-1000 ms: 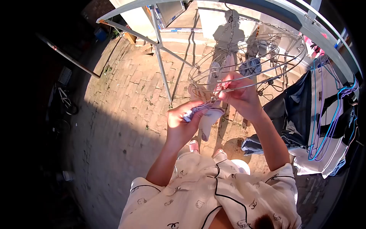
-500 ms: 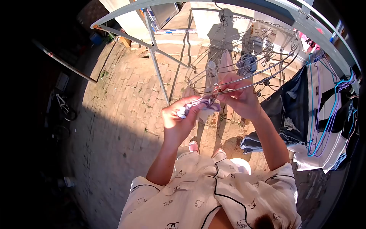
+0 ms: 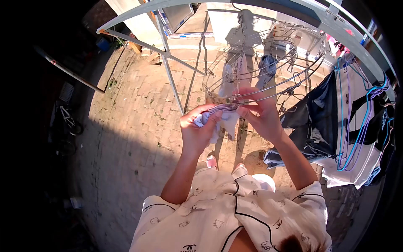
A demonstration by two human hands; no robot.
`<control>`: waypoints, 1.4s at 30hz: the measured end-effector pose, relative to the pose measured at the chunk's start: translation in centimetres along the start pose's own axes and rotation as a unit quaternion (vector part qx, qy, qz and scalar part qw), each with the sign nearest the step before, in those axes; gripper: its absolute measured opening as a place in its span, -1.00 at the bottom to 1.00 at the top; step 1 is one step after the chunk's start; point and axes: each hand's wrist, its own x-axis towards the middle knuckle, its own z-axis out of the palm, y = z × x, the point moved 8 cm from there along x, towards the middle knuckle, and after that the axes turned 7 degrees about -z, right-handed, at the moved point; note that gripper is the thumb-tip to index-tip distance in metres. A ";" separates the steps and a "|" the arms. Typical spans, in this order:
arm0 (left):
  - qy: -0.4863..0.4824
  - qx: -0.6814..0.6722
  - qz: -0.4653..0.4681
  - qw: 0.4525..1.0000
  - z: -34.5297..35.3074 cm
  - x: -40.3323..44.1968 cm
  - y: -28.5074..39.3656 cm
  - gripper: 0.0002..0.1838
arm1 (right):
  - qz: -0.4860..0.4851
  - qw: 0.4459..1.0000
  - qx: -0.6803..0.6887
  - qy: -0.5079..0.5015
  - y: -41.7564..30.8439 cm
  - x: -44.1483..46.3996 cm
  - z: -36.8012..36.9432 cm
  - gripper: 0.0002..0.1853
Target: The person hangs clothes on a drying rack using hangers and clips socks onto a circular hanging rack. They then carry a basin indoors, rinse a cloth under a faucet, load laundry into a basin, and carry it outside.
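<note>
White-and-lilac cloth (image 3: pixel 228 121), one piece: my left hand (image 3: pixel 197 132) pinches it beside one wire clip hanger (image 3: pixel 273 87); my right hand's (image 3: pixel 266 117) grip there, I can't tell.

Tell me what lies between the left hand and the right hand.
In the head view, pale cloth bunched in the left hand fills the stretch toward the right hand.
</note>
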 end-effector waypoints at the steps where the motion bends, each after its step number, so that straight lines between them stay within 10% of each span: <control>1: 0.000 -0.006 0.000 1.000 -0.1 0.0 -0.2 -0.81 | -0.023 0.999 -0.027 0.032 -0.4 -0.6 -0.2 -0.65; 7: -0.013 0.018 0.028 0.999 0.3 -0.3 0.2 -0.82 | 0.215 0.967 -0.124 -0.055 3.7 -7.3 -3.4 -0.84; 10: -0.026 0.019 0.015 0.999 1.0 -0.5 0.0 -0.82 | 0.088 0.961 -0.088 0.245 0.5 -8.1 -9.2 -0.75; 24: 0.013 0.145 0.074 0.987 3.8 -3.1 0.4 -0.87 | 0.106 0.992 -0.031 0.055 -2.6 -3.7 -7.6 -0.74; 27: -0.096 0.010 0.000 0.995 6.8 -5.5 0.5 -0.91 | 0.140 0.989 0.034 0.030 -1.9 -3.9 -6.9 -0.72; 30: -0.213 0.037 0.115 0.970 11.1 -7.1 0.6 -0.95 | 0.154 0.986 0.070 0.002 -1.7 -3.8 -6.3 -0.73; 33: -0.335 -0.210 -0.350 0.849 14.8 -8.3 -5.8 -0.70 | 0.142 0.989 0.025 -0.013 -1.1 -4.0 -6.5 -0.77; 42: -0.259 -0.530 -0.416 0.692 17.7 -4.8 -9.1 -0.67 | 0.131 0.985 -0.082 -0.077 -2.2 -4.5 -8.2 -0.90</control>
